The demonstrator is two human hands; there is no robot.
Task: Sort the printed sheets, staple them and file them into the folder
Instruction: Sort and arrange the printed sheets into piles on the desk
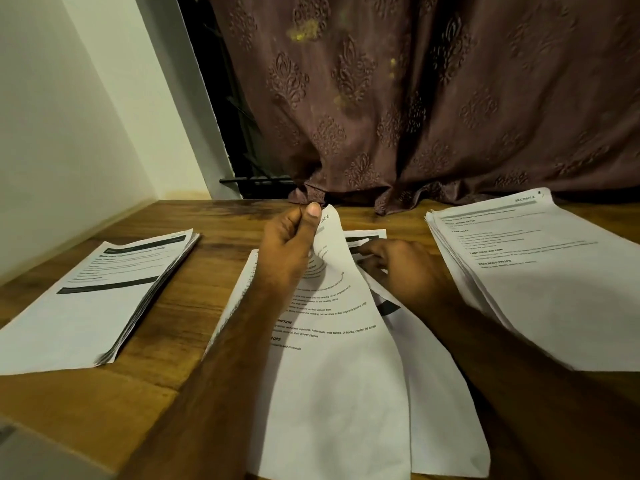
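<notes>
Two hands work over the middle pile; the left hand [287,244] pinches the far top corner of a lifted sheet [332,341] between thumb and curled fingers, peeling it up so the page curves and its heading faces the camera; the right hand [398,268] lies flat just beside it, fingers straight and spread a little, pressing on the sheet underneath [367,237], whose dark printed band shows past the fingertips; the lifted sheet's near edge hangs toward the camera over the rest of the middle pile [443,393]. Left of the hands, well apart, a thick left stack [104,299] of printed pages lies on the wooden table [214,251], its edges slightly fanned; on the other side a right stack [540,271] lies angled, near the right forearm. A brown patterned curtain [433,98] hangs behind the table, its hem touching the far edge; a pale wall [69,133] stands at the left. No container shows clearly.
</notes>
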